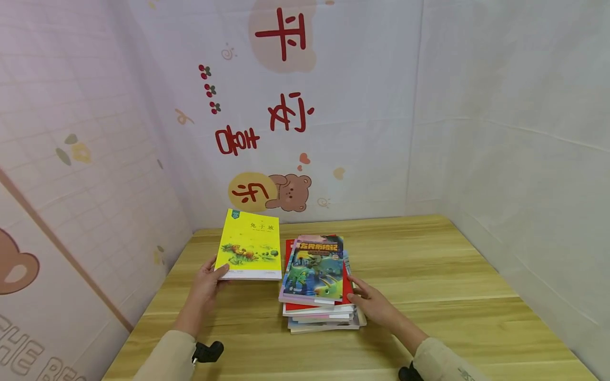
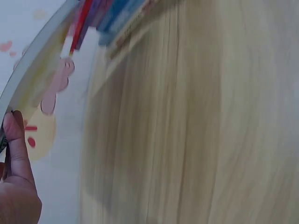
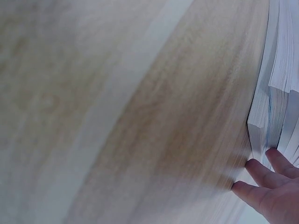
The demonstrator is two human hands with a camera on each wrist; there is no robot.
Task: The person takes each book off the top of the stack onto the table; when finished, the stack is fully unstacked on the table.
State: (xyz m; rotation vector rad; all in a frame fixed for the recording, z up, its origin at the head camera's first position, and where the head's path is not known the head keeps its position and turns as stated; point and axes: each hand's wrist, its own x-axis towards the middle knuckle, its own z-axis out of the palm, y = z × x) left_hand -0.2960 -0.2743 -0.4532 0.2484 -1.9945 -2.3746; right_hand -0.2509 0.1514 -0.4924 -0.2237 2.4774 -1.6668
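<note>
A yellow book (image 1: 250, 243) with a white lower band is raised over the left part of the table. My left hand (image 1: 205, 287) pinches it at the near left corner, thumb on the cover. The left wrist view shows the thumb (image 2: 17, 158) against the book's edge. To the right lies a stack of books (image 1: 320, 318), topped by one with a dinosaur cover (image 1: 313, 269). My right hand (image 1: 377, 308) touches the stack's right side with outstretched fingers, and the right wrist view has its fingertips (image 3: 252, 164) at the page edges.
The wooden table (image 1: 419, 275) runs back to a white printed curtain (image 1: 362, 106). More curtain hangs along the left and right sides. A red book (image 1: 348, 288) sticks out beneath the dinosaur book. Black wrist mounts (image 1: 208, 351) sit by both cuffs.
</note>
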